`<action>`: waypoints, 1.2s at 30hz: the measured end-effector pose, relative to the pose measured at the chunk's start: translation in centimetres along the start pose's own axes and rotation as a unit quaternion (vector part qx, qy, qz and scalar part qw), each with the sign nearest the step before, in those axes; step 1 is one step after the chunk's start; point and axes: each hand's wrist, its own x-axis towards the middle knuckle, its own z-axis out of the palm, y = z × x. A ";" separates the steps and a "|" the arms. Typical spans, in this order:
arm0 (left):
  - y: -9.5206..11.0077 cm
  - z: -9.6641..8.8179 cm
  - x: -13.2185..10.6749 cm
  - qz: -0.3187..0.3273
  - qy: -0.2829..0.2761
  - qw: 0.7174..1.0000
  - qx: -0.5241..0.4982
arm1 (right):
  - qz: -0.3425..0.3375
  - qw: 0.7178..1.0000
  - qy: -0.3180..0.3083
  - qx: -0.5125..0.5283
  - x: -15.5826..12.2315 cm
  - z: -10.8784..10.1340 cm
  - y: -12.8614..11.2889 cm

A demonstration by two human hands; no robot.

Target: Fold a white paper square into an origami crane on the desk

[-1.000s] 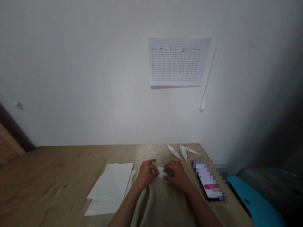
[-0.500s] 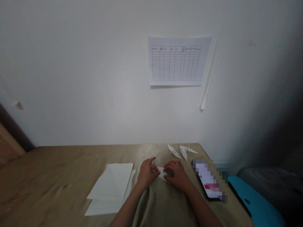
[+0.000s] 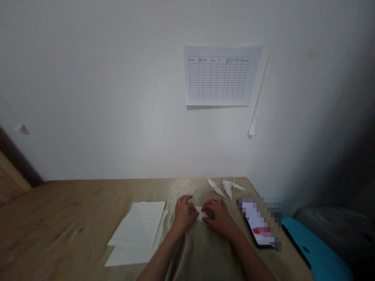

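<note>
A small folded piece of white paper (image 3: 201, 214) lies on the wooden table (image 3: 73, 210) between my two hands. My left hand (image 3: 184, 214) presses its left end with curled fingers. My right hand (image 3: 218, 215) covers its right end, fingers bent down onto it. Most of the paper is hidden under the fingers. Two finished white paper cranes (image 3: 224, 187) stand just behind my right hand, near the wall.
Lined white sheets (image 3: 137, 232) lie stacked to the left of my left hand. A phone (image 3: 258, 226) rests to the right of my right hand. A blue object (image 3: 313, 253) sits past the table's right edge. A printed table sheet (image 3: 218, 76) hangs on the wall.
Both hands have stayed on the folded paper; my left fingers have shifted slightly over its left end.
</note>
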 end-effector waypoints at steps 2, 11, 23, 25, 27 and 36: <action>0.0 0.1 0.0 0.002 0.002 1.000 -0.002 | 0.000 1.000 -0.010 -0.012 0.0 0.0 0.0; -0.3 0.0 0.0 0.004 -0.009 1.000 0.018 | 0.000 0.999 -0.024 -0.045 -0.1 0.0 -0.4; -0.7 -0.4 0.0 0.010 -0.047 0.999 0.026 | 0.000 0.998 0.010 -0.069 -0.1 1.1 -0.3; -0.5 -0.5 0.0 0.005 -0.049 0.998 0.026 | 0.003 0.998 0.006 -0.070 -0.2 1.1 -0.4; -0.4 -0.5 -0.1 0.002 -0.053 0.998 0.027 | 0.009 0.997 -0.002 -0.075 -0.2 1.0 -0.5; -1.3 0.0 0.2 0.003 -0.054 0.998 0.023 | 0.016 0.996 -0.033 -0.079 -0.5 0.9 -0.6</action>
